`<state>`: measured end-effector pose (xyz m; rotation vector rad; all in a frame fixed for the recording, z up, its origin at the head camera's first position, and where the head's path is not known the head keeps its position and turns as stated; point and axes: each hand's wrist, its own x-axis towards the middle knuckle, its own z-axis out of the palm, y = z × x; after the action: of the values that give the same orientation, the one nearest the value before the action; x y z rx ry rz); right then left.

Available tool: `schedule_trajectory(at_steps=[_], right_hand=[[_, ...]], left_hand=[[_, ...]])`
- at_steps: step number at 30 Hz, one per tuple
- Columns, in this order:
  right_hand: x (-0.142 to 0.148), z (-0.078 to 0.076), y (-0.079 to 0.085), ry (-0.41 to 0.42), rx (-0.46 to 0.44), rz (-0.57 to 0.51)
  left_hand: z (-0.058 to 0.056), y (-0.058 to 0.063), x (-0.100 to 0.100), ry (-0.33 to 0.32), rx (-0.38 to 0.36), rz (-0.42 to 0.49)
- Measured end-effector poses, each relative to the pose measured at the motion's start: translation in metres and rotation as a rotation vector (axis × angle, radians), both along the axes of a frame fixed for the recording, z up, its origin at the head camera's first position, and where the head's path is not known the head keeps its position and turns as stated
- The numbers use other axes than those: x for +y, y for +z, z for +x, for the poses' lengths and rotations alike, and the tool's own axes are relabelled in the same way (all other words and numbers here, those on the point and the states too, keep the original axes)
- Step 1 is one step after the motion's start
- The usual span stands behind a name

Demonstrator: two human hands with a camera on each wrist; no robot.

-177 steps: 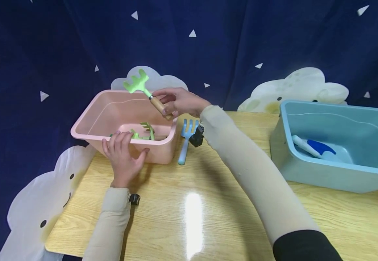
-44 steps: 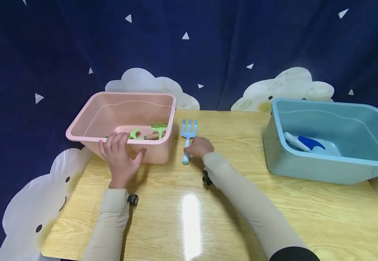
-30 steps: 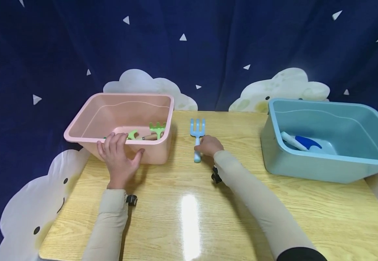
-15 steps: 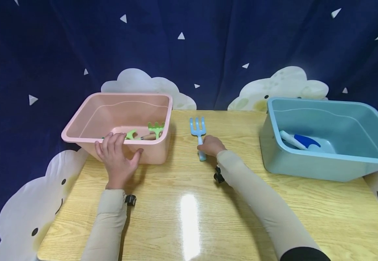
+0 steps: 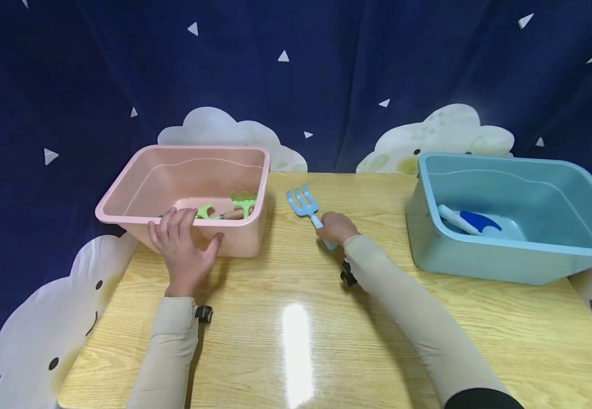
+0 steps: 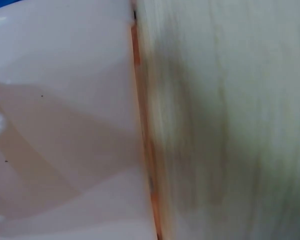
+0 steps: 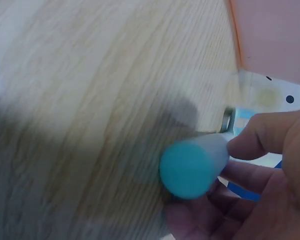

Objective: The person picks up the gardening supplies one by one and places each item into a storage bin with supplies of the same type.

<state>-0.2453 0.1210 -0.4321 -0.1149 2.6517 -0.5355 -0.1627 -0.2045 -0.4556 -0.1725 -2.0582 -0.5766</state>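
My right hand (image 5: pixel 338 228) grips the handle of a light blue plastic garden fork (image 5: pixel 304 207). Its tines point up and left, just right of the pink bin. In the right wrist view, thumb and fingers wrap the pale handle, whose turquoise end cap (image 7: pixel 187 169) faces the camera. My left hand (image 5: pixel 183 250) holds the front rim of the pink bin (image 5: pixel 229 241), fingers over the rim and thumb against the outer wall. Inside lie a green rake (image 5: pixel 244 203) and another green tool (image 5: pixel 205 211), partly hidden by the front wall; a wooden handle (image 5: pixel 233 215) shows there too.
To the right stands a teal bin (image 5: pixel 479 261), holding a blue-and-white tool (image 5: pixel 461 220). Both bins are on a wooden table (image 5: pixel 255 335) with a bright light reflection. A dark blue curtain (image 5: pixel 326 74) hangs behind, with cloud shapes along the table's edges.
The green rake went from my right hand into the pink bin. That hand then took the blue garden fork, shifted it right and turned its tines leftward. My left hand stayed on the rim.
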Motion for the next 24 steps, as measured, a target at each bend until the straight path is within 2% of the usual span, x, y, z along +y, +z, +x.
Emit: schedule_trajectory(at_steps=[10, 17, 20, 24], right_hand=[[0.008, 0.000, -0.012, 0.011, 0.028, -0.028], [0.013, -0.002, -0.014, 0.025, 0.068, -0.022], [0.016, -0.004, -0.013, 0.024, 0.036, -0.055], [0.023, -0.007, -0.010, 0.013, -0.043, -0.161]], left_hand=[[-0.001, -0.001, 0.001, 0.004, 0.006, 0.013], [0.000, -0.001, 0.001, 0.003, 0.002, 0.014], [-0.001, -0.001, 0.001, 0.004, 0.007, 0.011], [-0.001, -0.001, 0.001, 0.001, 0.012, 0.012]])
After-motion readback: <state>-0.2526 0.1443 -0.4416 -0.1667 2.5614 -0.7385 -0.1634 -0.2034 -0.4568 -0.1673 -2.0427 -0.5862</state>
